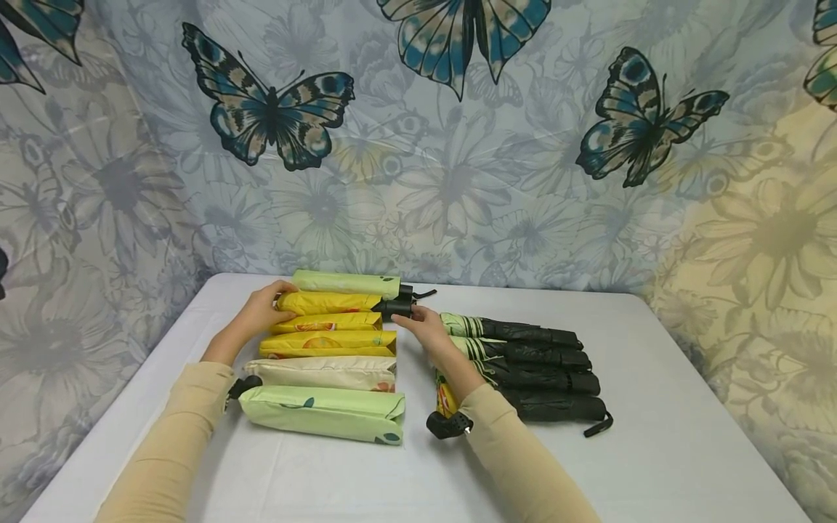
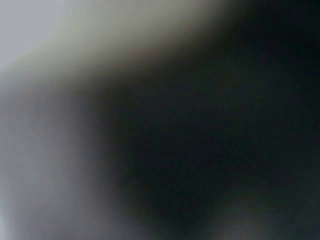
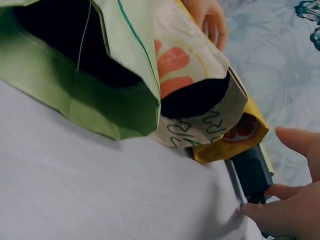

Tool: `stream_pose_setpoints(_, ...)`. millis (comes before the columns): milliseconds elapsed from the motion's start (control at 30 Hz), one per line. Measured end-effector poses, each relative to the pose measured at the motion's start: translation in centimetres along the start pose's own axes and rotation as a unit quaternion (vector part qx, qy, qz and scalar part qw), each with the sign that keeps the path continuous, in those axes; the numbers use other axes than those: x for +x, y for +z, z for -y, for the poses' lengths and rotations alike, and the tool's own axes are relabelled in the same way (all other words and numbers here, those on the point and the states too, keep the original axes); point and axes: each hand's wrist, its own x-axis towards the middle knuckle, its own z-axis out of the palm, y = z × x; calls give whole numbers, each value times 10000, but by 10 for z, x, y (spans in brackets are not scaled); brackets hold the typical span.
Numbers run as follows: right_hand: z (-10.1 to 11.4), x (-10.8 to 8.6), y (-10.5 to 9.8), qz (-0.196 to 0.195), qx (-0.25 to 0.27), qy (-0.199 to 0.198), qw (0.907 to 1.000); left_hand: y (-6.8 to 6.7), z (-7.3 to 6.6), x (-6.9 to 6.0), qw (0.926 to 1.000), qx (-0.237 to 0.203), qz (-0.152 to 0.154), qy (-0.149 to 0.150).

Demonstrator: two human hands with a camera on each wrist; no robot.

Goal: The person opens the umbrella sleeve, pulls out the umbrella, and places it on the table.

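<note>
Looking light and soft, the yellow umbrella, pinched by the left hand, is best held opposite, where its likely firmer handle is touched by the spread right hand

White-covered table, far corners rounded, faint creases where I can see bare cloth. Behind it I log a patterned backdrop, fabric-like, slightly rippled, coming around on both sides. Ground pale blue-grey; print of large, faded flowers and bold butterflies in teal, tan and black. I count two whole, others cropped by the frame. Right side tinted warm yellow, left greyer. Light soft, shadows faint. My left wrist feed: dark blur.
</note>
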Motion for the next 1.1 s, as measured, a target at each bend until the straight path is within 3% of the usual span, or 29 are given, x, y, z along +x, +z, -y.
stream_pose_setpoints(467,5,-3,3,-557,979,-384,9929,0,5,3,9999,109,83,-22)
stream_pose_setpoints(733,4,-2,4,-514,971,-247,9936,2,9,2,9999,12,109,-29)
stream_pose_setpoints(1100,3,-2,2,-447,1087,-450,9921,1,10,-2,9997,-57,244,-16)
